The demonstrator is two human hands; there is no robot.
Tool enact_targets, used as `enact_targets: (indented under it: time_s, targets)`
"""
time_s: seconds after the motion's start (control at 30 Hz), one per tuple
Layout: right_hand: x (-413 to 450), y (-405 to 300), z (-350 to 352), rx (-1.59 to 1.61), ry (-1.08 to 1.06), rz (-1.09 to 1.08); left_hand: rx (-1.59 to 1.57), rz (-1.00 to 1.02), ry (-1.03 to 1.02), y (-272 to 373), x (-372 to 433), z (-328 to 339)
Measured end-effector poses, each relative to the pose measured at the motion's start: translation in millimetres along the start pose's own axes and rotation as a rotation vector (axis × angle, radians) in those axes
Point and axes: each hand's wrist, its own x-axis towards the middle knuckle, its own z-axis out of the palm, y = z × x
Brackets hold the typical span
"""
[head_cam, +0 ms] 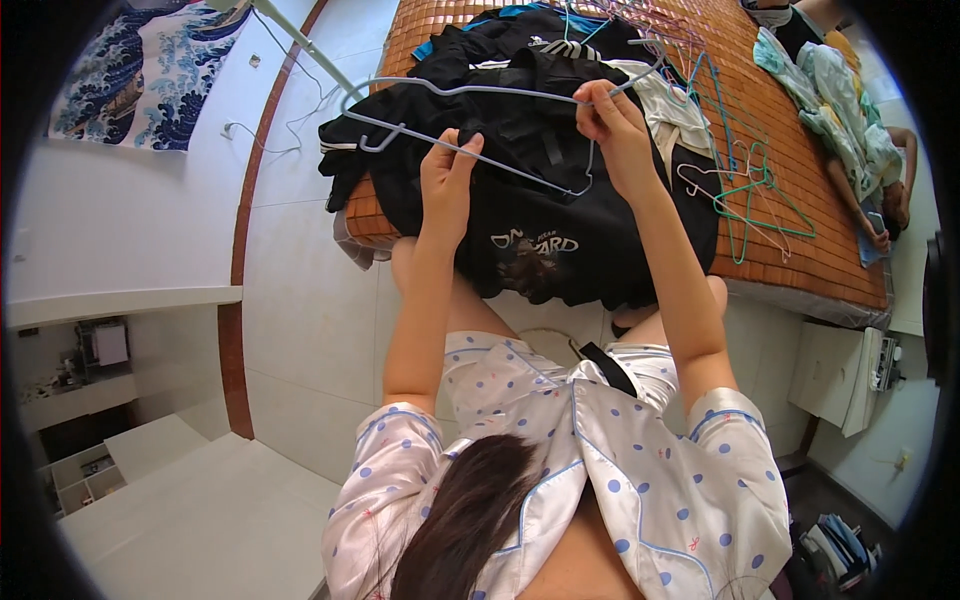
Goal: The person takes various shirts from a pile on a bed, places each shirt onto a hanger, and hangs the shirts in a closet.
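My right hand [616, 131] pinches a pale lavender coated-wire clothes hanger [502, 90] near the base of its hook, which points to the upper right. The hanger's long bar slants past my left hand [448, 184], whose thumb and fingers pinch a fold of black cloth against or beside that bar. Beneath both hands a black garment [555, 214] with printed lettering and a picture drapes over the bed edge and hangs between my knees. How much of the garment is on the hanger I cannot tell.
More dark clothes [480, 56] and a white garment [667, 105] are heaped on the bed's brown tiled mat [832, 262]. Several coloured hangers [750, 184] lie to the right. Another person [847, 120] lies beyond, holding a phone. A pale pole [315, 52] slants at upper left.
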Motion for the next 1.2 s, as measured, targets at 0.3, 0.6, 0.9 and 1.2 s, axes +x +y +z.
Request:
enact_targets:
  time_s: [0.3,0.6,0.9,1.2]
  targets:
    - [-10,-28,-31,0.194,0.229,-0.131,0.056,0.201,0.07,46,-14,1]
    - [2,-33,27,0.673,0.038,-0.207,0.24,-0.046,-0.188,28,-23,9]
    - [-2,16,36,0.697,0.127,-0.149,0.004,-0.117,-0.181,37,-35,19]
    - [-42,17,-36,-0.175,0.1,-0.057,-0.026,0.033,0.141,65,-36,-11]
